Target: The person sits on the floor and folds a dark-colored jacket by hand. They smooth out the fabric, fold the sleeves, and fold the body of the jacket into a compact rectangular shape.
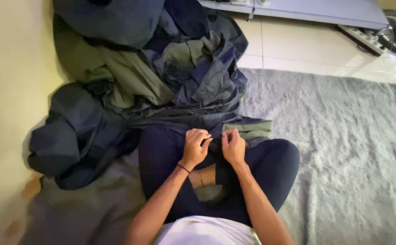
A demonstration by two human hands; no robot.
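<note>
Both hands, left (195, 146) and right (233, 146), pinch one dark fabric edge (216, 136) over the lap, each grip pressed shut on it. The thin cloth could slip or snag, dragged by the heavy pile (148, 77) behind. The wall (7, 90) crowds the left; the rug (343, 145) lies open to the right.

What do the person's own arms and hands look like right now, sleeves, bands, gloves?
Both forearms are bare, with no sleeves reaching them and no gloves. The left hand has a thin dark band around its wrist. The right hand shows no band, ring or watch that can be made out.
</note>
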